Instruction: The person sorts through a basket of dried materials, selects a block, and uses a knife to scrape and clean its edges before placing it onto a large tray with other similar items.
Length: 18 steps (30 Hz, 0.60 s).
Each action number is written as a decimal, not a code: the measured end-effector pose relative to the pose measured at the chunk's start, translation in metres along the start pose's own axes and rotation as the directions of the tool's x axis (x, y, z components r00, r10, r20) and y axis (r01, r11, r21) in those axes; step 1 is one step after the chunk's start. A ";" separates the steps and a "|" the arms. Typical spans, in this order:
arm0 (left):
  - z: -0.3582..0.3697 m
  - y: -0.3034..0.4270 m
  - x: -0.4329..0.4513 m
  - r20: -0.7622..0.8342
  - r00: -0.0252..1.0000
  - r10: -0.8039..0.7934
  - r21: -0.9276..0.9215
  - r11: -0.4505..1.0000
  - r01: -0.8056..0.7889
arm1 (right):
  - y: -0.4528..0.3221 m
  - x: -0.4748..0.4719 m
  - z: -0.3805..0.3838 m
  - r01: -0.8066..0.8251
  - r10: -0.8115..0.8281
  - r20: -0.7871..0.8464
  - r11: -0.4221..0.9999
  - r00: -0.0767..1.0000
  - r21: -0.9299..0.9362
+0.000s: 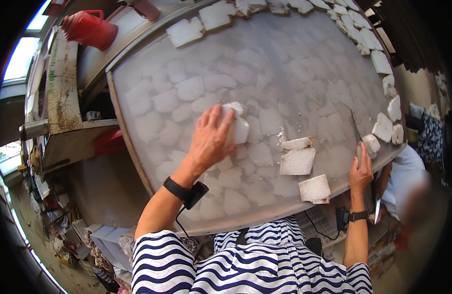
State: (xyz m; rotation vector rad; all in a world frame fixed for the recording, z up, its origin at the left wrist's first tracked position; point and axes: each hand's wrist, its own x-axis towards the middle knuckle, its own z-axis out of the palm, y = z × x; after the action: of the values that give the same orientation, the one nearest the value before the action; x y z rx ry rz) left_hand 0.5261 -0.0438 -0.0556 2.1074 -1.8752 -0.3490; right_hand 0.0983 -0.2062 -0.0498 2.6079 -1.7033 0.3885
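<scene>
My left hand [213, 136] lies with spread fingers on white, slab-like pieces [241, 130] near the middle of a large table; whether it grips them I cannot tell. In my right hand [360, 171], near the table's front right edge, is the handle of a knife with a thin dark blade [354, 123] that points away from me. A small whitish piece [371, 143] lies just right of the knife. Between my hands are stacked white pieces [298, 158] with brownish edges, white crumbs, and a separate squarish piece [314, 189] at the near edge.
Under a cloudy, translucent sheet [211, 58] many pale pieces cover the table. More white blocks [381, 62] line its far and right edges. A red thermos jug [90, 29] stands at the far left. Beside the right corner is another person [406, 165], with a blade [377, 211] near their hands.
</scene>
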 end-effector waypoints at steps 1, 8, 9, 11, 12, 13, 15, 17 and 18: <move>-0.004 -0.016 -0.003 -0.033 0.999 -0.027 0.010 1.000 0.027 | 0.001 -0.002 -0.001 -0.006 0.006 0.002 1.000 1.000 -0.011; -0.029 -0.113 0.002 -0.334 0.896 -0.293 0.074 0.939 0.335 | 0.005 -0.003 0.004 -0.026 0.026 -0.001 0.999 1.000 -0.037; -0.030 -0.124 0.004 -0.384 0.866 -0.320 0.087 0.921 0.380 | 0.006 -0.004 0.006 -0.017 0.016 -0.005 0.999 1.000 -0.038; -0.034 -0.142 0.009 -0.414 0.820 -0.396 0.036 0.893 0.449 | 0.007 -0.003 0.006 0.000 -0.001 -0.016 0.999 1.000 -0.049; -0.036 -0.149 0.011 -0.414 0.806 -0.422 0.012 0.883 0.468 | 0.007 -0.004 0.005 -0.024 0.024 0.001 0.999 1.000 -0.041; -0.037 -0.156 0.014 -0.413 0.793 -0.447 -0.011 0.874 0.487 | 0.007 -0.003 0.005 -0.015 0.015 -0.002 0.999 1.000 -0.040; -0.035 -0.172 0.023 -0.446 0.778 -0.442 -0.033 0.877 0.479 | 0.007 -0.002 0.005 0.001 -0.001 -0.004 0.999 1.000 -0.038; -0.036 -0.186 0.033 -0.477 0.767 -0.429 -0.041 0.883 0.468 | 0.009 -0.003 0.008 -0.005 0.006 0.014 1.000 1.000 -0.024; -0.035 -0.191 0.039 -0.492 0.763 -0.419 -0.043 0.887 0.460 | 0.008 -0.003 0.007 -0.002 0.002 0.014 1.000 1.000 -0.022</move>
State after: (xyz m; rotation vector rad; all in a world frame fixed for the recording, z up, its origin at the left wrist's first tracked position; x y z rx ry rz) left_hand 0.7196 -0.0604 -0.0945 2.3929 -1.1113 0.1696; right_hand 0.0910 -0.2082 -0.0581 2.6008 -1.7042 0.3504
